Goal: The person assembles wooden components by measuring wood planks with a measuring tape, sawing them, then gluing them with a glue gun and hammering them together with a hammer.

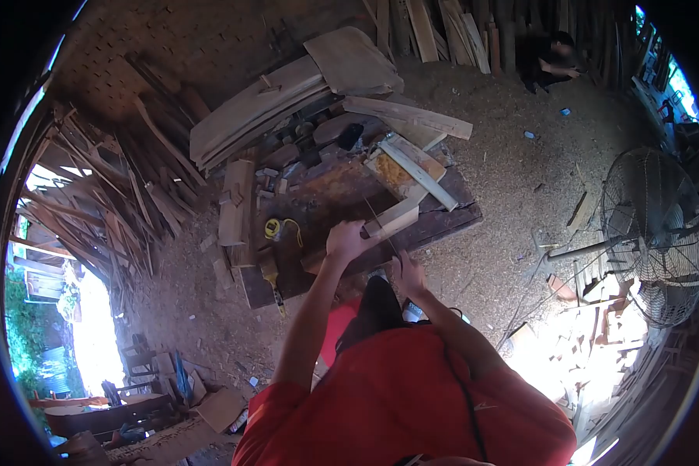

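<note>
Red cloth of the wearer's shirt (412, 388) fills the bottom of the view, with a small pale tick-shaped mark on it; no lettering can be read beside the mark. Beyond it, both forearms reach to a low dark table (450, 223). The left hand (346, 241) rests at a pale wood piece (396, 220) near the table's front edge; its fingers bend in against the wood, but their undersides are hidden, so how firmly its grip is closed cannot be told. The right hand (409, 275) has its grip closed about the near end of a thin, dark tool (382, 217), which slants across the wood piece just beside the left hand. The tool's handle is covered by the fingers, and its exact kind is hard to make out.

To the left on the table lies a yellow tape measure (272, 227) with a yellow loop beside it; any print on its case is too small to read. Nearer is a yellowish tool (269, 272), its narrow end past the table edge. Farther back are a black object (351, 137), a board with an orange-brown patch (393, 172), a pale strip (418, 172) and wide curved boards (260, 105), with small blocks partly lost in shadow.

A wire-caged fan (652, 221) stands at the right. Another person (547, 62), dark-clothed and blurred, is low down near the far wall. Glare washes out the scraps at lower right, and the lens's black rim cuts off the corners.
</note>
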The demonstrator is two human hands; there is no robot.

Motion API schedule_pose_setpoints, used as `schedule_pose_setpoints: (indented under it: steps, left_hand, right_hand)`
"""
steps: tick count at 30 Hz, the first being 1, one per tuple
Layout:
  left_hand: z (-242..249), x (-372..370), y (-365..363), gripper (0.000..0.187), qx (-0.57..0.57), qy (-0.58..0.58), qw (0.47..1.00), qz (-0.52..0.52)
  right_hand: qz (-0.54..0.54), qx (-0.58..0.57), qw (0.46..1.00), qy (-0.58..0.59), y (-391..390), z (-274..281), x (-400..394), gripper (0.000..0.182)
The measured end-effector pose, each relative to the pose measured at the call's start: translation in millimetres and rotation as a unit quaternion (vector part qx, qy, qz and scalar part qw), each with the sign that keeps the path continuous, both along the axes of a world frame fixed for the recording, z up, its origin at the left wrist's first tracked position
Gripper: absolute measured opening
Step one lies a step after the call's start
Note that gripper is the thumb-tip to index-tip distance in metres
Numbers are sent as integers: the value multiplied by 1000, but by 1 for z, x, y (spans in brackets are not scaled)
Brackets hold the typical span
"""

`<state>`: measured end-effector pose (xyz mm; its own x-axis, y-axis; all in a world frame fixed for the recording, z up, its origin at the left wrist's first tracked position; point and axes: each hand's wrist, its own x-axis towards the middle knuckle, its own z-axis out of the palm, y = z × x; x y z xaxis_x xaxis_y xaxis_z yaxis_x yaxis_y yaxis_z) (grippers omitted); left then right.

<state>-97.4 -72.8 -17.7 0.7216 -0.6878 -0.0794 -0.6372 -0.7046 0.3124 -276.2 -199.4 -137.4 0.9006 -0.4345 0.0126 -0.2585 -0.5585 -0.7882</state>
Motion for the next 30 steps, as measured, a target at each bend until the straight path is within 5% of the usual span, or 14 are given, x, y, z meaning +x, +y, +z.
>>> schedule_pose_setpoints:
  steps: [2,5,8,11,18,30]
  left_hand:
    - [-6,1,-2,63,-7,-18,1000,-3]
    - [-3,-1,-5,61,7,-4,1000,4]
    - [14,-3,-5,58,7,38,999,28]
    - [7,0,-2,57,-16,9,1000,7]
    - [9,6,-2,60,-20,16,1000,11]
    - [6,-2,-2,65,12,-8,1000,-16]
  right_hand:
    - [-4,-20,998,-52,1,-37,-18,37]
    - [-14,2,999,33,1,16,8,39]
    - [-15,4,998,-59,3,24,27,41]
    - [-8,-11,997,-80,-1,-42,-16,40]
    - [-10,57,998,-35,2,13,10,30]
    - [-3,6,1000,-3,-3,20,3,31]
